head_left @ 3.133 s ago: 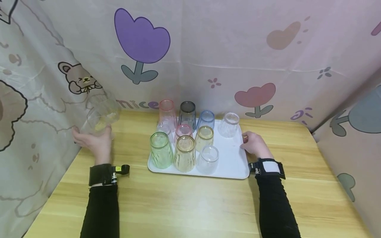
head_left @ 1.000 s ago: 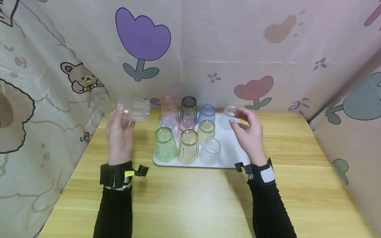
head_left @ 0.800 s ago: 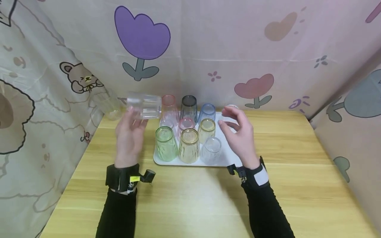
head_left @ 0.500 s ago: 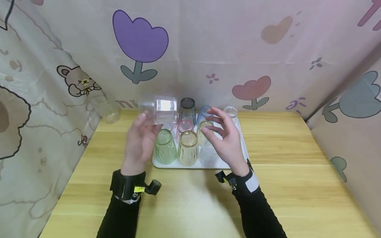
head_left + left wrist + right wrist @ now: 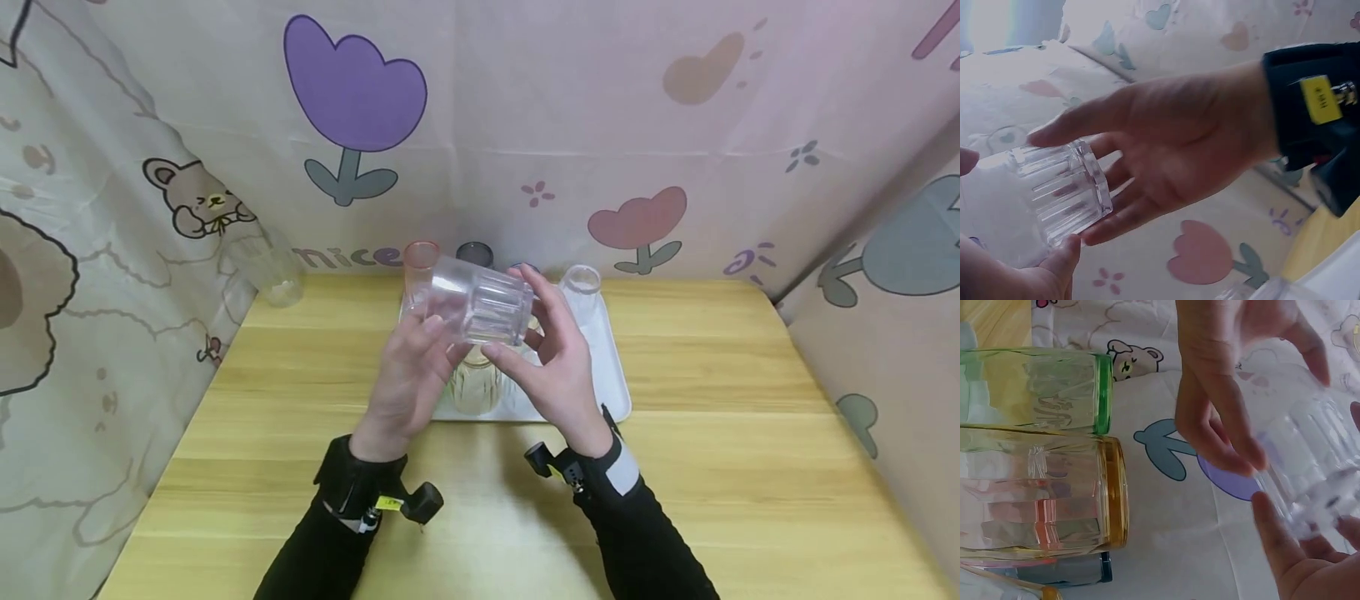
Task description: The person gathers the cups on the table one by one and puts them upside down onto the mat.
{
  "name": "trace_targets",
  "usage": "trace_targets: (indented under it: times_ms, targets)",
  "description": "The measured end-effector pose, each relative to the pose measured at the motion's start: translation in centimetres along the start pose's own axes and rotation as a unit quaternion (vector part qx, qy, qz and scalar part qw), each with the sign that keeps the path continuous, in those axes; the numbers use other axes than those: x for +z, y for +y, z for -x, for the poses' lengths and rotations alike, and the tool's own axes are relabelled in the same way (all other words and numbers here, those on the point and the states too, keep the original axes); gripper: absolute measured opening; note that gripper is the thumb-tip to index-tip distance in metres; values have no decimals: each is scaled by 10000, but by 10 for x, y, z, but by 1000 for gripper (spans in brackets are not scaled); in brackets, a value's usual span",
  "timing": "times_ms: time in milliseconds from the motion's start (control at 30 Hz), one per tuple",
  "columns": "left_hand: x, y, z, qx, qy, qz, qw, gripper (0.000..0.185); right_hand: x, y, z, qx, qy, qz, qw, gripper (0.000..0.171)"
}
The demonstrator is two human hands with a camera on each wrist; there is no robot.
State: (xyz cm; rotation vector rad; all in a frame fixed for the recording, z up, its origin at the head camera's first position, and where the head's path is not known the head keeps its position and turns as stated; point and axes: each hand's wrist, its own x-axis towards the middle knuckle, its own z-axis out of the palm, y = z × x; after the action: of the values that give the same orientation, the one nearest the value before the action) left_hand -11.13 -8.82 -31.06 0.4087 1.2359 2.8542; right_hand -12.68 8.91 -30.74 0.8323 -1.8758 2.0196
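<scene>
A clear glass tumbler (image 5: 487, 304) lies sideways in the air over the tray, its fluted base end pointing right and slightly down. My left hand (image 5: 412, 375) holds it near the mouth end. Around the base end curl the thumb and fingers of my right hand (image 5: 558, 367). In the left wrist view, the right hand (image 5: 1172, 137) shows with its thumb on one side of the base and fingers on the other. The right wrist view has the left hand (image 5: 1216, 375) above the tumbler (image 5: 1316, 450), fingertips on its wall.
Below the hands is a white tray (image 5: 611, 375) of upside-down glasses, partly hidden: amber (image 5: 476, 387), coral (image 5: 422, 267), dark grey (image 5: 475, 252) and clear (image 5: 582, 292). A green glass (image 5: 1066, 390) shows in the right wrist view. Another clear glass (image 5: 281, 279) stands at the table's back left.
My left hand has carried the clear tumbler from the back left to over the tray. My right hand has left the tray's right edge, moved left and taken hold of the tumbler's base.
</scene>
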Motion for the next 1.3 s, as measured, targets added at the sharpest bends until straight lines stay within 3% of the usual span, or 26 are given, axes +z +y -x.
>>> trace_targets:
  times_ms: [233, 400, 567, 700, 800, 900, 1000, 1067, 1200, 1300]
  targets:
    - [2, -7, 3, -208, 22, -237, 9995, 85, -3, 2, 1, -123, 74, -33, 9999, 74]
    - [0, -6, 1, -262, -44, -383, 9989, 105, -8, 2, -2, -213, 90, -108, 9997, 73]
    - [-2, -2, -1, -279, 205, -416, 9985, 118, -17, 3, -6, -313, 435, -167, 9984, 76]
    - [-4, 6, -5, -89, 423, -555, 9975, 75, -29, 3, -8, -435, 772, -44, 9961, 74]
    - [-10, 13, -6, 362, 530, -1067, 9922, 51, -38, 3, -11, -443, 965, 101, 9943, 78]
    - [-16, 18, -7, 1085, 621, -1903, 9737, 51, -49, 2, -12, -379, 1129, 409, 9920, 81]
    - [-26, 24, -8, 1840, 781, -2835, 9379, 50, -58, 2, -13, -264, 1265, 798, 9884, 80]
    - [-36, 28, -11, 2142, 970, -3295, 9144, 49, -65, 1, -14, -143, 1383, 1024, 9850, 80]
    - [-61, 35, -18, 2216, 1583, -3962, 8769, 45, -76, 1, -15, 62, 1594, 1448, 9765, 81]
    - [-83, 39, -23, 1804, 2023, -4354, 8585, 43, -85, 2, -15, 89, 1669, 1942, 9666, 81]
